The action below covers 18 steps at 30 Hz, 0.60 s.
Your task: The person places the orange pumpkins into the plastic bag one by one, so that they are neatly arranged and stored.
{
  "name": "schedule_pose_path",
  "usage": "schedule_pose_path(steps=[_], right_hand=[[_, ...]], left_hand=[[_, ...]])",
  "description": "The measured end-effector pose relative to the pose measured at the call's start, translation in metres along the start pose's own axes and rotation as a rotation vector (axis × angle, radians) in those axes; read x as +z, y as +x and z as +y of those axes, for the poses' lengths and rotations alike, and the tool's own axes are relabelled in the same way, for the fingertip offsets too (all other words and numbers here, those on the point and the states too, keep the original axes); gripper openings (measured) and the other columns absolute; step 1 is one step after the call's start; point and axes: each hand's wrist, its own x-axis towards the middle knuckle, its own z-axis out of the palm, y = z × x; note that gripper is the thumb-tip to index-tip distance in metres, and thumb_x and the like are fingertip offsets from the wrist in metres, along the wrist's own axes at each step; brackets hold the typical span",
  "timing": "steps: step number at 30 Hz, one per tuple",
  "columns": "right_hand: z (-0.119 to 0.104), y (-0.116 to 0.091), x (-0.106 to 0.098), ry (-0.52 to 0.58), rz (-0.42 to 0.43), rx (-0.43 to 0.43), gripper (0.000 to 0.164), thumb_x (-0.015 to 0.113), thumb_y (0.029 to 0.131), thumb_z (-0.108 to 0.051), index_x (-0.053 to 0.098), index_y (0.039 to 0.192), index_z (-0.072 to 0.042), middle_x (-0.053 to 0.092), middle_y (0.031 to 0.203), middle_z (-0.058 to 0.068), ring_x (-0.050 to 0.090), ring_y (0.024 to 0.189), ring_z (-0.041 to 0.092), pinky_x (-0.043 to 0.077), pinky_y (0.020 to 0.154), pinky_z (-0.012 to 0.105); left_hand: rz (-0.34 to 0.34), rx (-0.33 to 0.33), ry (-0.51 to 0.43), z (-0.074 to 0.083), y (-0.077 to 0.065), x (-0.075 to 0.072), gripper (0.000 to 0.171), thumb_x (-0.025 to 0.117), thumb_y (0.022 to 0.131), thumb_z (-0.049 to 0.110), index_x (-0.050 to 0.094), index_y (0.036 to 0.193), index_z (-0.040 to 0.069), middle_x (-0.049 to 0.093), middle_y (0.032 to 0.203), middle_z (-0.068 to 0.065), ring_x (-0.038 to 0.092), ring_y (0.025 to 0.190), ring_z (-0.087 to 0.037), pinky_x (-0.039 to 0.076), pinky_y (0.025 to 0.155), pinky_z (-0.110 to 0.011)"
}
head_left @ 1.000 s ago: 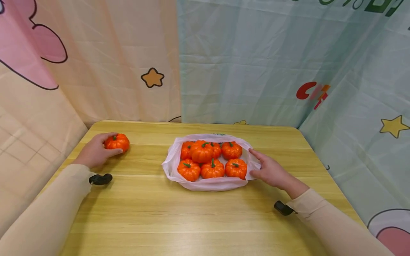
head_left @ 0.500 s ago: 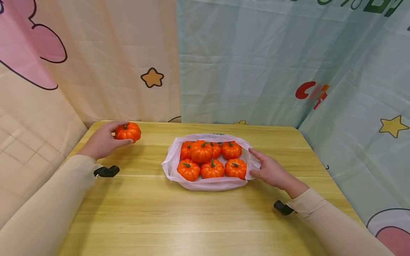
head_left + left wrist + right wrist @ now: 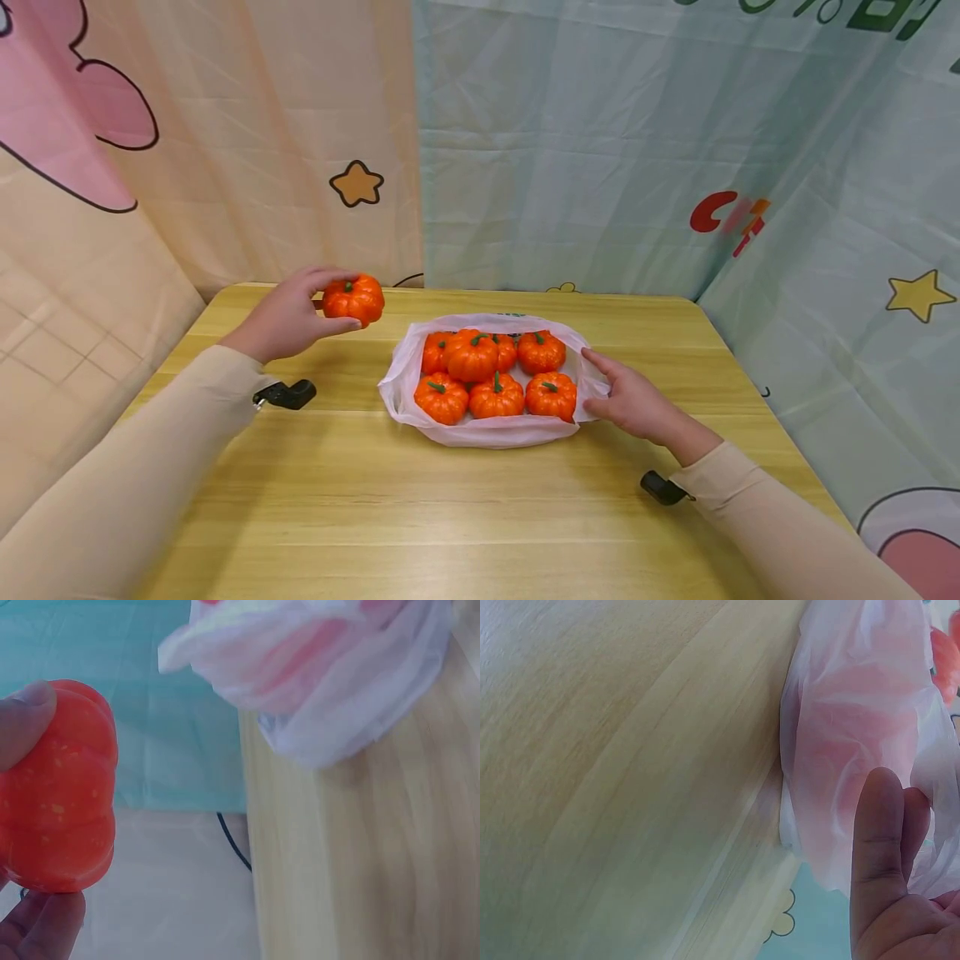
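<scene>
A small orange pumpkin point(image 3: 356, 300) with a green stem is raised above the table's far left part. My left hand point(image 3: 291, 318) grips it between thumb and fingers. In the left wrist view, the same pumpkin point(image 3: 64, 787) fills the left side, with fingertips at both ends. At mid-table sits a whitish plastic bag point(image 3: 480, 433), its mouth spread wide around several orange pumpkins point(image 3: 471, 357). My right hand point(image 3: 637, 400) holds the bag's right rim, the film lying between thumb and index finger. In the right wrist view, the straight thumb point(image 3: 877, 840) overlaps the bag point(image 3: 840, 742).
The light wooden table point(image 3: 465, 517) carries the bag. Behind it hang a beige curtain point(image 3: 277, 150) and a pale blue one point(image 3: 570, 167) with printed figures. Black wrist devices sit under the left sleeve point(image 3: 172, 442) and the right sleeve point(image 3: 765, 508).
My left hand has lifted the pumpkin off the table and carried it rightward and away from me, closer to the bag. The right hand and the bag have stayed in place.
</scene>
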Motion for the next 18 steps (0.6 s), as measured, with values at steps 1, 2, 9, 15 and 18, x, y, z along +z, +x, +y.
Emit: schedule_pose_path(steps=[1, 2, 9, 15, 18], right_hand=[[0.000, 0.000, 0.000, 0.001, 0.000, -0.001, 0.090, 0.076, 0.092, -0.012, 0.027, 0.167, -0.008, 0.034, 0.166, 0.029, 0.055, 0.113, 0.032, 0.059, 0.086, 0.028], [0.000, 0.000, 0.000, 0.003, 0.001, -0.001, 0.090, 0.076, 0.091, -0.012, 0.027, 0.167, -0.008, 0.034, 0.166, 0.029, 0.055, 0.113, 0.032, 0.059, 0.085, 0.027], [0.000, -0.001, -0.001, 0.008, 0.000, 0.002, 0.090, 0.075, 0.091, -0.012, 0.027, 0.167, -0.008, 0.035, 0.166, 0.030, 0.056, 0.109, 0.031, 0.058, 0.081, 0.025], [-0.001, -0.002, -0.001, 0.000, 0.005, 0.004, 0.090, 0.075, 0.091, -0.012, 0.027, 0.167, -0.008, 0.036, 0.164, 0.030, 0.056, 0.106, 0.031, 0.058, 0.079, 0.027], [-0.002, -0.003, -0.002, -0.005, 0.006, 0.004, 0.089, 0.075, 0.091, -0.012, 0.028, 0.167, -0.008, 0.035, 0.165, 0.030, 0.056, 0.107, 0.031, 0.059, 0.080, 0.027]], left_hand=[[-0.007, 0.015, -0.004, 0.005, 0.002, 0.001, 0.070, 0.085, 0.090, 0.027, 0.055, 0.152, 0.011, 0.048, 0.155, -0.015, 0.053, 0.130, -0.040, 0.053, 0.106, -0.061], [-0.012, 0.027, -0.007, 0.009, 0.003, 0.002, 0.070, 0.085, 0.090, 0.027, 0.056, 0.151, 0.012, 0.049, 0.154, -0.015, 0.054, 0.130, -0.039, 0.053, 0.106, -0.061], [-0.034, 0.094, -0.003, 0.037, 0.014, 0.012, 0.070, 0.087, 0.089, 0.029, 0.058, 0.151, 0.017, 0.051, 0.153, -0.010, 0.057, 0.130, -0.036, 0.055, 0.105, -0.057], [-0.055, 0.145, -0.001, 0.062, 0.025, 0.023, 0.067, 0.086, 0.088, 0.029, 0.060, 0.149, 0.020, 0.050, 0.154, -0.009, 0.058, 0.128, -0.034, 0.060, 0.099, -0.053], [-0.076, 0.172, -0.012, 0.075, 0.029, 0.030, 0.066, 0.085, 0.089, 0.029, 0.060, 0.149, 0.020, 0.048, 0.156, -0.009, 0.060, 0.126, -0.034, 0.060, 0.098, -0.052]])
